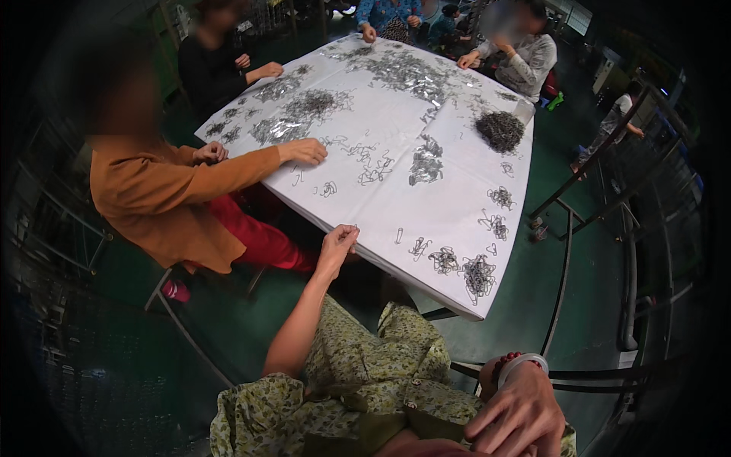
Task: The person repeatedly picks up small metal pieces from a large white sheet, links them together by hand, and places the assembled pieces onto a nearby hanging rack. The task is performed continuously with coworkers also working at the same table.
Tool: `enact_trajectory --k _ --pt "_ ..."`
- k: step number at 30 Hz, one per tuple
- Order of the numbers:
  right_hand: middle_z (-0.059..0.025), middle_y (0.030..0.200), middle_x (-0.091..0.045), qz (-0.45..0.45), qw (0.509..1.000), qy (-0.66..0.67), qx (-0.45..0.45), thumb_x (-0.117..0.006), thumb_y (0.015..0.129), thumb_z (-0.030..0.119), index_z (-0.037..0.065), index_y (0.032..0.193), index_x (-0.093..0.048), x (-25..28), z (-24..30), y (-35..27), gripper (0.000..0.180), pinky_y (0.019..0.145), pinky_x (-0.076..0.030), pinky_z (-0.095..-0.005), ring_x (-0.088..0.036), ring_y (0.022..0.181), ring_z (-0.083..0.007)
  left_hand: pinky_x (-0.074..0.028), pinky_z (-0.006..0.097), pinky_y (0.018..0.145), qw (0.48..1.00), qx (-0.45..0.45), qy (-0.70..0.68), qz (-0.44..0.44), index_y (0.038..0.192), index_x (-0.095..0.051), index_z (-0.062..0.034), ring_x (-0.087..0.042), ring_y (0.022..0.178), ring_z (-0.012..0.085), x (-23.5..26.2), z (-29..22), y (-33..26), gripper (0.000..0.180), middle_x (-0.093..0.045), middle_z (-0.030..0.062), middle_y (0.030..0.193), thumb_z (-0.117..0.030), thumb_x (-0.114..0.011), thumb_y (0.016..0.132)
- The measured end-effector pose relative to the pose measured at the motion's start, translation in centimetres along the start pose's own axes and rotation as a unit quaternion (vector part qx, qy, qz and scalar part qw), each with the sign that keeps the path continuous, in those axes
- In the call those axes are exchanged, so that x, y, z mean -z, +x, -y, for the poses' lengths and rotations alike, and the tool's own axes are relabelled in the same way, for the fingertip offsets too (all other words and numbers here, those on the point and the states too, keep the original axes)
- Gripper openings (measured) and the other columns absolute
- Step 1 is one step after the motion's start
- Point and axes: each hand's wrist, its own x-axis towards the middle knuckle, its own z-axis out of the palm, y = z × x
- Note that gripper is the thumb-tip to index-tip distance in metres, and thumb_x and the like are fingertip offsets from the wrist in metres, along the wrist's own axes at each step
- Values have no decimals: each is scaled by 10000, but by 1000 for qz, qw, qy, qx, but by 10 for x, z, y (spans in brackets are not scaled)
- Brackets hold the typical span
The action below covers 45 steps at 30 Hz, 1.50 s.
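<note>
Left hand (338, 242) at frame centre, fingertips pinched, apparently on a small wire clip at the white table (457, 160) edge, near clip piles (464, 270); right hand (518, 415) lower right, loosely spread, empty, resting on the lap.

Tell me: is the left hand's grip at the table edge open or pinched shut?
Pinched shut. The left hand has its fingertips drawn together at the edge of the white table; whether it holds a wire clip is too small to tell.

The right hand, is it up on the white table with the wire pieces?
No, the right hand rests low on the person's lap, while the left hand reaches the white table edge.
</note>
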Motion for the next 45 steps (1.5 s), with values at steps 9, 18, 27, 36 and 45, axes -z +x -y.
enact_trajectory --k 9,18,27,36,45 --pt "-53 833 -646 -144 770 -112 -611 -545 841 93 24 1027 -625 122 -107 -152 214 725 -473 -255 -594 792 -116 -489 226 610 998 -9 -53 -21 957 -554 -1 -566 759 111 58 -41 -45 140 -573 53 865 -109 -583 872" --pt "-102 744 -660 -432 468 -463 -616 -570 845 157 -11 949 -666 290 -197 -336 220 571 -476 -300 -595 604 -157 -535 292 635 997 39 -62 1 920 -540 1 -591 735 146 38 -56 -38 87 -573 68 837 -64 -566 870" --pt "-211 816 -611 -243 428 -635 -596 -530 695 -12 -20 736 -632 295 -224 -323 110 689 -490 -431 -596 776 -369 -548 307 658 995 62 -56 55 921 -536 19 -607 750 162 6 -53 -19 83 -585 83 817 -45 -556 873" --pt "-82 789 -625 -567 653 -183 -467 -622 803 10 -52 877 -608 141 -201 -231 98 618 -514 -243 -624 702 -136 -510 246 675 998 -38 -32 39 912 -541 51 -613 757 127 -18 -72 -38 91 -616 91 823 -31 -552 874" --pt "-128 923 -614 -596 692 -143 -381 -577 812 -73 -88 988 -590 40 -177 -163 177 729 -559 -266 -616 831 -167 -518 254 605 971 -201 126 10 855 -574 49 -591 739 134 -58 -72 -60 88 -553 89 870 -4 -619 801"
